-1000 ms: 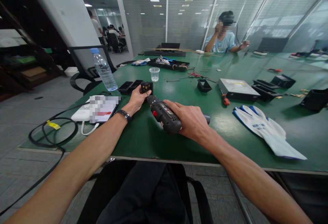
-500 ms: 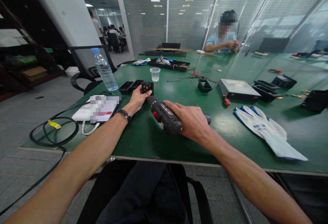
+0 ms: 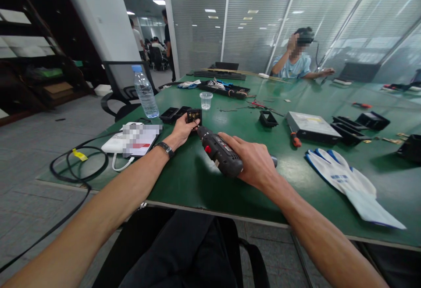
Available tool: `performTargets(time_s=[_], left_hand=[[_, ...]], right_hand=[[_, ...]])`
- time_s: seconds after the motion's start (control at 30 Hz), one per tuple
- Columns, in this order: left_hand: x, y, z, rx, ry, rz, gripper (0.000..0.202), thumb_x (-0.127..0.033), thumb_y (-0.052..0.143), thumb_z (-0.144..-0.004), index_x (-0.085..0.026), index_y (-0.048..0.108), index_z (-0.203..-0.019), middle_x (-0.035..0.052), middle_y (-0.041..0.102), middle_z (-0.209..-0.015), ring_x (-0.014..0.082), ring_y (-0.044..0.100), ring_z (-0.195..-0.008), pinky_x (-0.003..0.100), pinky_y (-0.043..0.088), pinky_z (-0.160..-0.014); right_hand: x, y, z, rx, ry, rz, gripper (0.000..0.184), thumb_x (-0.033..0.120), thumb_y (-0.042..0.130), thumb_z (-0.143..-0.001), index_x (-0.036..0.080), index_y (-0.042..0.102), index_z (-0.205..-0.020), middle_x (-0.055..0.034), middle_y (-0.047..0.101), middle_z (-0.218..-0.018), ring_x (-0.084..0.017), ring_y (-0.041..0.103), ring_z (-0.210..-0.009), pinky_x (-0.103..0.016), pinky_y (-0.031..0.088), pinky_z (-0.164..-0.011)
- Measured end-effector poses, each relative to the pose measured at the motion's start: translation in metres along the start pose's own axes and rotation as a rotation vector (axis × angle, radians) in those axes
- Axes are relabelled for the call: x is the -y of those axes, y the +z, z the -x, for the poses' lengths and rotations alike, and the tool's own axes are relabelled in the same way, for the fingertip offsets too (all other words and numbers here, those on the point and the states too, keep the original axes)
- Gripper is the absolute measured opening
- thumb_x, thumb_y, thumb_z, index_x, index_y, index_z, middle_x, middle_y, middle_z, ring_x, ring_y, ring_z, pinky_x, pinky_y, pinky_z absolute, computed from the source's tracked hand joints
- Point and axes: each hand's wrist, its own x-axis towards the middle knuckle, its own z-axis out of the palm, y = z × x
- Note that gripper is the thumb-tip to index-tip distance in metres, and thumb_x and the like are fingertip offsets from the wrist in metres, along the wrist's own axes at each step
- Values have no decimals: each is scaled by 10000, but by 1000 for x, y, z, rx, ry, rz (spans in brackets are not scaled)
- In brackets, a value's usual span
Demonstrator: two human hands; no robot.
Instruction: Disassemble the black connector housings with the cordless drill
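My left hand [image 3: 181, 131] is closed on a small black plastic block with brass-coloured contacts [image 3: 194, 115], held up just over the table. In my right hand [image 3: 255, 158] is a black cordless drill [image 3: 223, 154] with a red button, its body tilted and its nose pointing at the block. The drill's tip is right beside the block and my left fingertips; whether it touches a screw is too small to tell. Behind the block lie black plastic housings [image 3: 170, 115], and a clear plastic cup [image 3: 206, 100] stands close by.
On the green table [image 3: 184, 178], a water bottle [image 3: 145, 91], phone [image 3: 144, 141] and cable [image 3: 79, 165] lie left. To the right are a black frame [image 3: 268, 119], a metal-cased box [image 3: 312, 126], a screwdriver [image 3: 295, 139] and a white glove [image 3: 348, 182]. A co-worker [image 3: 292, 62] sits across.
The view has shifted, so everything sits slightly right and lower. Both hands keep their holds on the block and drill. The co-worker has raised one hand to the head and stretched out the other.
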Motion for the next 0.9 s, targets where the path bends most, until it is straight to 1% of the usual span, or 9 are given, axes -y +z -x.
performTargets(time_s=[0.1,0.2,0.3,0.37,0.43,0.57,0.7,0.8,0.9], left_hand=[[0,-1,-1,-10,-23,18,372,-209,831,-664,-151,659,-989,52,688,-945,148,628,-795,283,521,-698],[1,-1,-3,-30,-42,11,365,-217,834,-669,-155,665,-986,60,686,-953,152,620,-785,278,508,-663],[0,-1,-3,-38,-51,14,365,-202,840,-669,-157,672,-990,66,686,-991,150,613,-788,275,502,-654],[-1,0,-1,-31,-58,20,357,-189,837,-677,-157,672,-992,72,689,-1010,154,619,-806,282,511,-668],[-3,0,0,-20,-64,23,344,-190,832,-691,-156,671,-993,81,695,-1023,163,631,-830,287,522,-678],[-5,2,4,13,-77,20,358,-209,837,-701,-163,675,-1016,89,706,-1066,182,656,-883,286,543,-687],[-8,7,8,75,-114,37,372,-224,836,-720,-158,678,-1050,105,708,-1086,191,673,-910,305,563,-719],[-10,10,12,116,-130,55,350,-214,828,-735,-156,678,-1047,108,708,-1091,196,680,-925,312,569,-738],[-12,11,14,133,-141,67,335,-215,821,-748,-158,676,-1044,108,708,-1092,195,682,-921,324,571,-754]], right_hand=[[-6,-1,0,-26,-20,-26,733,346,608,-820,308,371,-1513,-46,679,-1291,-253,703,-956,-308,424,-659],[-11,-5,1,-60,-9,-52,729,348,598,-831,305,370,-1522,-51,659,-1335,-260,689,-1006,-318,461,-721],[-16,-11,1,-94,63,-54,729,359,585,-847,310,354,-1537,-61,643,-1361,-276,671,-1055,-335,478,-778],[-19,-12,0,-93,117,-20,728,365,580,-849,320,349,-1538,-65,644,-1358,-287,671,-1050,-345,476,-769],[-22,-11,-1,-59,144,31,723,361,580,-847,319,354,-1532,-70,654,-1331,-294,675,-1030,-350,467,-740],[-27,-2,-4,46,141,137,693,347,570,-864,303,353,-1521,-87,672,-1265,-287,688,-974,-353,445,-706],[-28,6,-6,92,148,192,588,372,515,-918,296,387,-1487,-91,684,-1223,-293,703,-916,-360,438,-672],[-28,8,-8,135,165,218,582,358,504,-929,288,378,-1493,-103,683,-1216,-295,708,-894,-364,443,-671],[-29,9,-8,162,157,222,574,346,507,-935,287,376,-1491,-106,686,-1199,-288,709,-898,-354,447,-677]])
